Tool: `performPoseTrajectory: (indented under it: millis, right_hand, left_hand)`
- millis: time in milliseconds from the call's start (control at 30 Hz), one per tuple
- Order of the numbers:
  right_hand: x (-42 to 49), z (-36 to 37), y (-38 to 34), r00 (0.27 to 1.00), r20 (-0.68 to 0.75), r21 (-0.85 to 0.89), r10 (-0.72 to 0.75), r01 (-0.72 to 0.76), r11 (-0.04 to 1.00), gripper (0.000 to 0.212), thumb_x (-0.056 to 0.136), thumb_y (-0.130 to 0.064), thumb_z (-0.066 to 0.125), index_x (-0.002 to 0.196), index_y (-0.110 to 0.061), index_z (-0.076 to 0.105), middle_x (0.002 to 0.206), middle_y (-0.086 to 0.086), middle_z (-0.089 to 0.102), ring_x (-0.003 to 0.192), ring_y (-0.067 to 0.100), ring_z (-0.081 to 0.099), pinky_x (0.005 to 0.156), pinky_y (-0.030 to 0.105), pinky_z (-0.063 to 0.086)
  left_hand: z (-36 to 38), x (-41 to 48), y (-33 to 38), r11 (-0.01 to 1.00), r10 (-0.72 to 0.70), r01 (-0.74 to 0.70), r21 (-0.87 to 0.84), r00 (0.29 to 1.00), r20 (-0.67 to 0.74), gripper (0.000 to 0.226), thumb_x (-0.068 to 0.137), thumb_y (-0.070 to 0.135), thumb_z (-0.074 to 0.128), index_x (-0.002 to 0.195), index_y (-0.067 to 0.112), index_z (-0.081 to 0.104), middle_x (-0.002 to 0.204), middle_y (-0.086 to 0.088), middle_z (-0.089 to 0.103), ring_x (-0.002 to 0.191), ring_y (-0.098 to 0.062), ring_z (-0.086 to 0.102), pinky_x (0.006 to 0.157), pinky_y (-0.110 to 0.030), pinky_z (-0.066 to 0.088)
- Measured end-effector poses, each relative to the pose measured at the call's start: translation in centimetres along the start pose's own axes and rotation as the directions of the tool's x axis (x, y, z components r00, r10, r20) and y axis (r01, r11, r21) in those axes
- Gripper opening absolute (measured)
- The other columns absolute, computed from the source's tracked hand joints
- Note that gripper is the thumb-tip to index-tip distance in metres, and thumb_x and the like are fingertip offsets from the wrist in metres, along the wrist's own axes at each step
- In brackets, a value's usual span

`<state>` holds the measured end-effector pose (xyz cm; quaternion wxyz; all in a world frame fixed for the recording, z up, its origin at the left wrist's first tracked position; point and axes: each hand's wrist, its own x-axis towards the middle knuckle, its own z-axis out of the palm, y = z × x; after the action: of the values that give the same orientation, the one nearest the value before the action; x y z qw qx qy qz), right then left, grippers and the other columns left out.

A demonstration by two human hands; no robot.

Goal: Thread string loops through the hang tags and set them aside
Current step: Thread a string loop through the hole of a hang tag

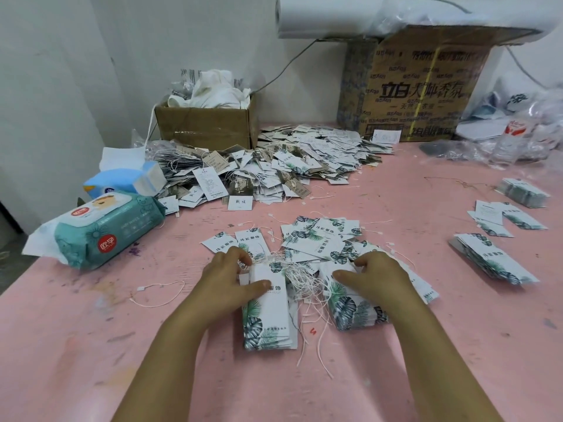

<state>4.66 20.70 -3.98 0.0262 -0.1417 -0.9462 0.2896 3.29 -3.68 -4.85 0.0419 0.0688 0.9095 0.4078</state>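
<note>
Both hands are at the near middle of the pink table. The left hand grips one stack of hang tags, thumb across its printed face and fingers curled over its top end. The right hand clamps a second stack just beside it in the same way. A tangle of white string loops spills between the two stacks from their top ends, probably where the punched holes lie; holding there would keep the holes aligned and the cords gathered. A single stray loop lies apart to the left. Just beyond the fingers, loose leaf-print tags are scattered within easy reach, seemingly the next ones to be strung. Neat bundles sit toward the right edge, likely unthreaded stock. A pack of wet wipes and a blue tissue pack rest at the left edge. Farther back, a broad heap of strung tags covers the far side, evidently the set-aside pile. Behind it stand a small open carton stuffed with white cloth and a large printed carton near the far right corner, with a white roll on top.
</note>
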Motion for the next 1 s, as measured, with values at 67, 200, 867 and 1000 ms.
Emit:
performPoseTrajectory:
  millis: [67, 200, 867, 1000]
  right_hand:
    - [0.0, 0.0, 0.0, 1.0, 0.007, -0.008, 0.0, 0.0, 1.0, 0.055, 0.075, -0.043, 0.071, 0.105, 0.003, 0.062, 0.1, 0.018, 0.066, 0.089, 0.03, 0.064, 0.076, 0.039, 0.052]
    - [-0.2, -0.2, 0.1, 1.0, -0.021, 0.022, 0.001, 0.0, 1.0, 0.053, 0.074, -0.038, 0.073, 0.101, 0.006, 0.062, 0.08, 0.019, 0.064, 0.074, 0.031, 0.06, 0.065, 0.033, 0.045]
    - [-0.1, -0.4, -1.1, 0.978, -0.17, 0.596, -0.118, 0.198, 0.778, 0.025, 0.081, -0.01, 0.065, 0.064, -0.001, 0.049, 0.055, 0.002, 0.027, 0.048, 0.011, 0.023, 0.047, 0.023, 0.022]
    - [-0.2, -0.3, -1.3, 0.984, -0.112, 0.66, -0.14, 0.18, 0.729, 0.029, 0.082, -0.009, 0.065, 0.066, 0.008, 0.048, 0.063, 0.009, 0.024, 0.048, 0.01, 0.02, 0.041, 0.015, 0.019]
  left_hand:
    - [0.0, 0.0, 0.0, 0.999, -0.003, 0.002, -0.047, 1.0, -0.01, 0.04, 0.077, 0.034, 0.073, 0.105, 0.024, 0.046, 0.097, 0.002, 0.045, 0.082, -0.013, 0.049, 0.068, -0.028, 0.041]
    - [0.1, 0.1, -0.1, 0.998, 0.024, -0.026, -0.052, 0.999, -0.029, 0.035, 0.082, 0.03, 0.069, 0.109, 0.024, 0.047, 0.086, 0.008, 0.047, 0.069, -0.007, 0.047, 0.061, -0.026, 0.035]
    - [0.0, 0.1, 0.6, 0.992, 0.057, -0.084, -0.098, 0.967, -0.248, 0.027, 0.077, 0.022, 0.073, 0.097, 0.029, 0.056, 0.08, 0.01, 0.055, 0.065, -0.009, 0.049, 0.058, -0.019, 0.037]
    - [-0.2, -0.2, 0.7, 0.99, 0.059, -0.085, -0.109, 0.973, -0.221, 0.028, 0.075, 0.02, 0.075, 0.097, 0.031, 0.061, 0.079, 0.011, 0.057, 0.065, -0.008, 0.05, 0.055, -0.01, 0.036]
